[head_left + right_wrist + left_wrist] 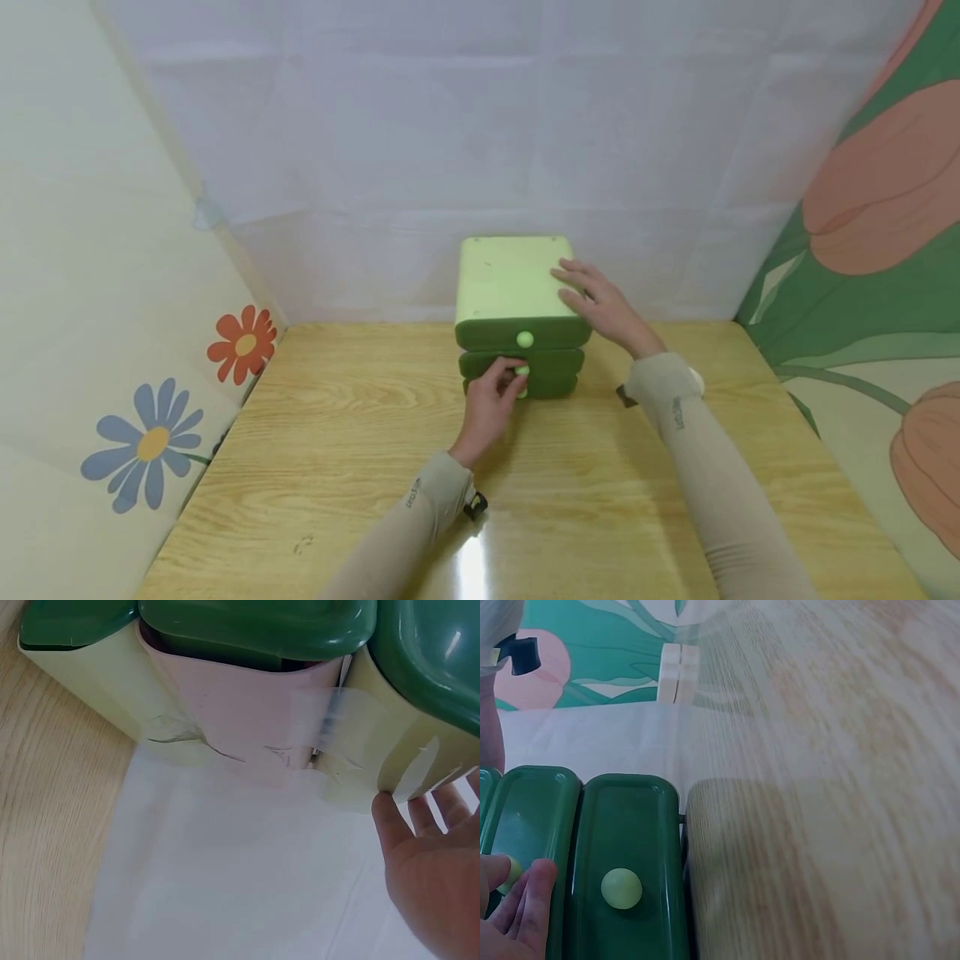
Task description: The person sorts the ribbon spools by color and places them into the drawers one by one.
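A small three-tier drawer cabinet (pixel 513 275) with a light green top and dark green drawer fronts stands toward the back of the table. My left hand (pixel 489 412) pinches the round light green knob (pixel 510 875) of the middle drawer between thumb and fingers. Below it, the bottom drawer's knob (pixel 622 889) is untouched. With fingers spread, my right hand (pixel 603 308) rests on the upper right edge of the cabinet. In the right wrist view its fingertips touch the top tier's side. The middle drawer front (pixel 259 626) stands slightly out from its pink casing (pixel 247 712).
The wooden table (pixel 337 417) extends in front and to both sides of the cabinet. A white cloth backdrop (pixel 412 167) hangs close behind it. Clear tape (pixel 345 720) joins the tiers' sides. Flower-printed panels (pixel 885 208) flank the table.
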Motion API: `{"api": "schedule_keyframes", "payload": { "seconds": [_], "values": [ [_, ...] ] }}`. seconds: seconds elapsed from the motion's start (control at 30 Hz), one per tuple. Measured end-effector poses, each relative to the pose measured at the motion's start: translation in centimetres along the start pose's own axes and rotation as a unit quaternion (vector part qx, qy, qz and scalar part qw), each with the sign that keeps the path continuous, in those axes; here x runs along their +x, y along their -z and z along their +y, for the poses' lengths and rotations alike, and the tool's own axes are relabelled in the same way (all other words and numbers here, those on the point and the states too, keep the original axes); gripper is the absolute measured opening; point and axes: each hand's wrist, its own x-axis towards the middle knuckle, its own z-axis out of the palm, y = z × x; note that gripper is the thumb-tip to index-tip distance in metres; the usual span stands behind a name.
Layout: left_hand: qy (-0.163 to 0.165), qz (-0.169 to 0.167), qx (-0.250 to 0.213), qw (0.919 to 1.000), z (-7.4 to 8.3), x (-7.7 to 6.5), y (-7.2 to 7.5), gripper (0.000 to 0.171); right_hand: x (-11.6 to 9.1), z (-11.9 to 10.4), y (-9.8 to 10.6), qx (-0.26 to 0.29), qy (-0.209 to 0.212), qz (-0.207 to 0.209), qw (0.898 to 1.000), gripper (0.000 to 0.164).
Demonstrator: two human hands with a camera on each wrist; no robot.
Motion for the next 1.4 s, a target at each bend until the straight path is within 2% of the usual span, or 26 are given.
{"api": "schedule_keyframes", "payload": {
  "seconds": [0.5, 1.2, 1.4],
  "values": [
    [0.007, -0.009, -0.006, 0.9999, 0.02, -0.02, 0.18, 0.016, -0.16, -0.11, -0.07, 0.009, 0.001, 0.002, 1.0, 0.054],
    [-0.005, -0.025, -0.014, 0.9996, -0.05, -0.12, 0.47, 0.019, -0.09, 0.1, -0.21, 0.007, 0.003, 0.005, 1.0, 0.054],
    [-0.008, -0.038, -0.008, 0.9992, -0.45, -0.29, 0.7, 0.024, -0.01, 0.2, -0.15, 0.009, 0.005, 0.007, 1.0, 0.055]
  ]
}}
